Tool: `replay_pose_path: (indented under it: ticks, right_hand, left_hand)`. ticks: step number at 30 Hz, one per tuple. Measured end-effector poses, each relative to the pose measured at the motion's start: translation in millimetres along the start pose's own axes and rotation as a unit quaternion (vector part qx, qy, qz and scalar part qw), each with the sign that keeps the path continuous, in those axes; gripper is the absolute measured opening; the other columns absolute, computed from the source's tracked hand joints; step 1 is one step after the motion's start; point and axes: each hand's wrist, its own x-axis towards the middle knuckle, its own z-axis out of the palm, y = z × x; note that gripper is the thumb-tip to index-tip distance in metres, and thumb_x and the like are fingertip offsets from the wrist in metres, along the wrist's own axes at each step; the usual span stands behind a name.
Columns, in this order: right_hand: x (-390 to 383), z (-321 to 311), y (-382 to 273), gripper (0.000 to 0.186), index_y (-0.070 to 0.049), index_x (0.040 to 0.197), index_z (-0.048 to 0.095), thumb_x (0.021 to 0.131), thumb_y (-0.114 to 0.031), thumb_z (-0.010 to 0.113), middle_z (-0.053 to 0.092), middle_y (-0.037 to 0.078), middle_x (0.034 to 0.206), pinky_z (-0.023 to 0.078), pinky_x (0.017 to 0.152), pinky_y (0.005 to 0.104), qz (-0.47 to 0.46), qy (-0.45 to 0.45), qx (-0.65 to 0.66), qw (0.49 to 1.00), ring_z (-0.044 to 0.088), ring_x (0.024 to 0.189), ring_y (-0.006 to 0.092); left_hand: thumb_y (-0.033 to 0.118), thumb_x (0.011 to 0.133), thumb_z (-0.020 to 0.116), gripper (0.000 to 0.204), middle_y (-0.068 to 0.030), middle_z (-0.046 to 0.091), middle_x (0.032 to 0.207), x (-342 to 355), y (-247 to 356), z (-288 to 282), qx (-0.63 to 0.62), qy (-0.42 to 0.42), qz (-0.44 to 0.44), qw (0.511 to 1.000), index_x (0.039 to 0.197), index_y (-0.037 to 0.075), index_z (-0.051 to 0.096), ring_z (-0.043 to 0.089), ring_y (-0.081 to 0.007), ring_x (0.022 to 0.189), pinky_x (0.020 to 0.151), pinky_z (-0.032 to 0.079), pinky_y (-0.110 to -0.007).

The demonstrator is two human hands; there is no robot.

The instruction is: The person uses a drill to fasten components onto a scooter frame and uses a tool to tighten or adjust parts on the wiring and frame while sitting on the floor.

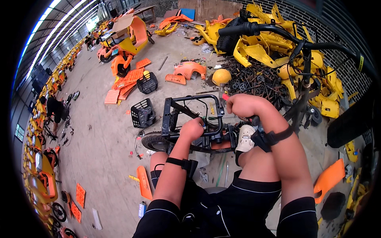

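Observation:
A stripped black scooter frame (pixel 166 115) lies low in front of me, its rear wheel (pixel 154 141) to the left. My left hand (pixel 192 129) is closed in a fist at the near bar of the frame's upper loop; whatever it grips is hidden by the fingers. Beyond the loop's right end, my right hand (pixel 243 104) is raised and closed around a tool with a red part (pixel 225 96) showing at the thumb side. The tool's metal end points away from me; its exact kind is unclear. A black handlebar (pixel 274 28) rises on the right.
Black plastic baskets (pixel 143 113) and orange panels (pixel 126 81) lie left of the frame. Behind it are a yellow helmet-like shell (pixel 221 77), a heap of dark metal parts (pixel 254 81) and yellow body panels (pixel 262 53). A spray can (pixel 142 209) stands near my left arm. Scooters line the left wall.

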Motion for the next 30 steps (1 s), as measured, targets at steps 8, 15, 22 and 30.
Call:
replay_pose_path:
  ticks: [8,15,22,30]
  right_hand:
    - [-7.0,12.0,-3.9,0.025,-0.001,0.097,0.074,0.081,-0.011,0.056,0.074,0.014,0.089,0.054,0.074,0.0382,0.006,-0.042,-0.041,0.998,0.070,0.083,0.0251]
    - [-6.0,24.7,-17.5,0.032,-0.005,0.096,0.078,0.078,-0.027,0.064,0.074,0.021,0.093,0.056,0.079,0.0419,0.006,-0.037,-0.074,0.997,0.072,0.086,0.0348]
    - [2.0,21.6,-37.7,0.034,-0.011,0.096,0.081,0.082,-0.035,0.062,0.074,0.017,0.088,0.056,0.079,0.0416,0.006,-0.065,-0.134,0.989,0.071,0.085,0.0347]
    - [19.4,17.4,5.9,0.026,-0.004,0.092,0.074,0.072,-0.020,0.073,0.073,0.020,0.087,0.055,0.073,0.0442,-0.236,-0.123,-0.137,0.954,0.069,0.080,0.0382]
  left_hand:
    - [0.018,0.086,0.053,0.031,-0.0185,0.073,0.109,-2.9,2.8,-3.0,0.000,0.001,-0.010,1.000,0.109,0.017,0.073,0.068,-0.0388,0.106,0.092,0.053,-0.047]
    - [0.025,0.089,0.054,0.029,-0.0200,0.073,0.107,2.1,1.6,1.8,-0.054,0.023,0.001,0.998,0.108,0.013,0.072,0.068,-0.0396,0.104,0.089,0.054,-0.050]
    - [-0.006,0.093,0.050,0.031,-0.0069,0.063,0.096,-22.4,13.1,-2.0,-0.392,0.314,0.173,0.848,0.123,0.003,0.057,0.062,-0.0152,0.086,0.078,0.052,-0.030]
    - [0.002,0.069,0.082,0.068,-0.0171,0.048,0.141,-120.6,106.9,-45.1,-0.217,0.184,0.484,0.827,0.131,0.009,0.056,0.043,-0.0417,0.134,0.113,0.037,-0.051]
